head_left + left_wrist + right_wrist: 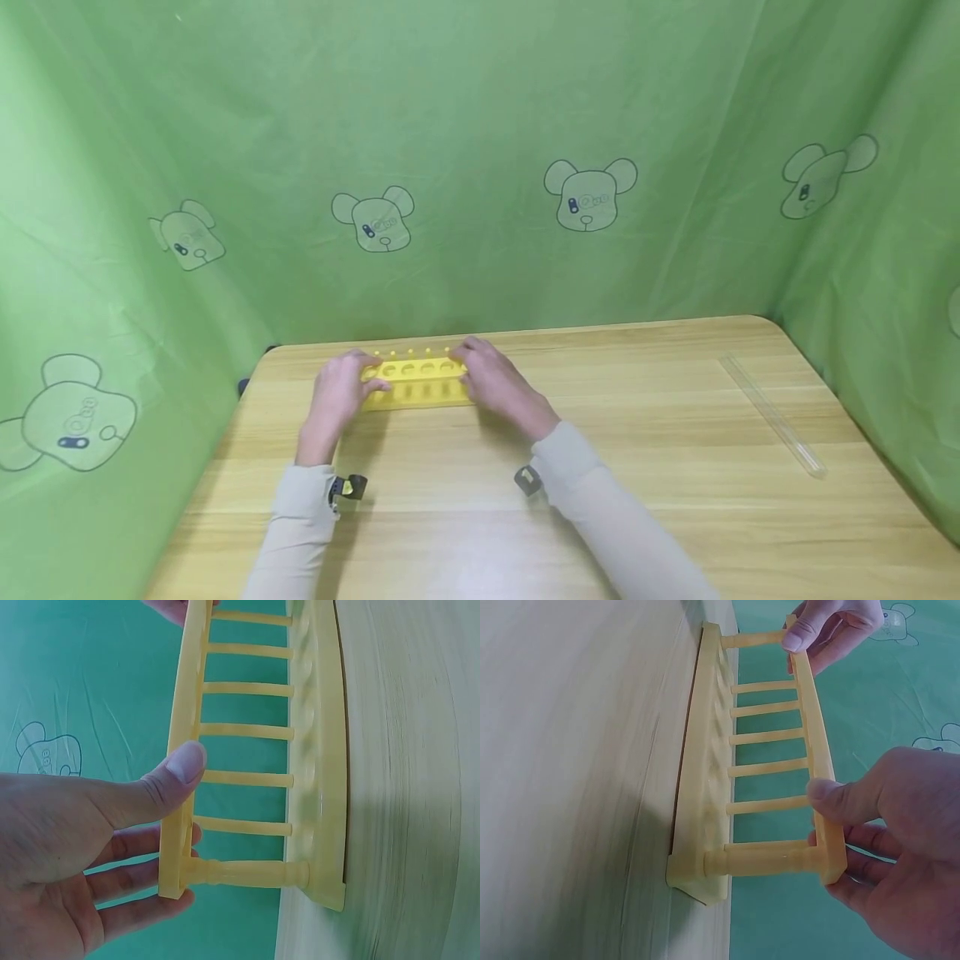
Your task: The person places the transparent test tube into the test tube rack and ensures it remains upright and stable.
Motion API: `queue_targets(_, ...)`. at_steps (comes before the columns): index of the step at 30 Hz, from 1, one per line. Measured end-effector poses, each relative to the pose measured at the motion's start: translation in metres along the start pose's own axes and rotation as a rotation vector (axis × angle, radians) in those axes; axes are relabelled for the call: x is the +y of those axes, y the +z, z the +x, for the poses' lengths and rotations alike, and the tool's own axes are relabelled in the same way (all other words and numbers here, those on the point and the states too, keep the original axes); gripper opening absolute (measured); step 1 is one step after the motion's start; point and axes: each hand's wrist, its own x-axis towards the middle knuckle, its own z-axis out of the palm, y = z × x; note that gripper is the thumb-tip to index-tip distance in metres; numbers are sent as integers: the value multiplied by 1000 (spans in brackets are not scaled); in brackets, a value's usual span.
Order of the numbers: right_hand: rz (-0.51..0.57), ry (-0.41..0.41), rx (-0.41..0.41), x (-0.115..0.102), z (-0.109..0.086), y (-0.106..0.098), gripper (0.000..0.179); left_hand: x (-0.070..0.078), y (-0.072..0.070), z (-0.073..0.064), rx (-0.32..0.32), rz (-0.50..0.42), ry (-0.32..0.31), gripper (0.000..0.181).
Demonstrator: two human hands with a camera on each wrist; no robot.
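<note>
A yellow plastic test tube rack [420, 372] stands upright towards the far left of the wooden table, its base right at the tabletop. My left hand [339, 396] grips the left end of its upper plate; in the left wrist view the thumb lies over the plate's near side and the fingers [124, 881] curl behind it. At the opposite end my right hand [495, 385] holds the same plate, thumb in front and fingers behind, as the right wrist view shows. Thin posts [769, 739] join the rack's upper plate to its base. Round holes run along the upper plate.
Clear, slim glass-like tubes or rods [772, 414] lie slantwise near the table's right edge. Green curtains [480, 125] with bear-head prints hang behind the table and on both sides. The wooden tabletop [645, 400] stretches between the rack and the clear pieces.
</note>
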Motion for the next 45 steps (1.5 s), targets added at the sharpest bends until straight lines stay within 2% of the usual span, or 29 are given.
queue_targets(17,-31,-29,48,10,-6,-8,46,14,5,4,-2,5,11,47)
queue_targets(30,-54,-10,85,15,-9,-10,43,22,11,9,9,26,13,46)
queue_targets(40,-46,4,84,19,-12,-14,44,30,13,11,11,31,23,46)
queue_targets(45,-51,8,87,23,-14,-16,44,35,16,11,8,20,8,46)
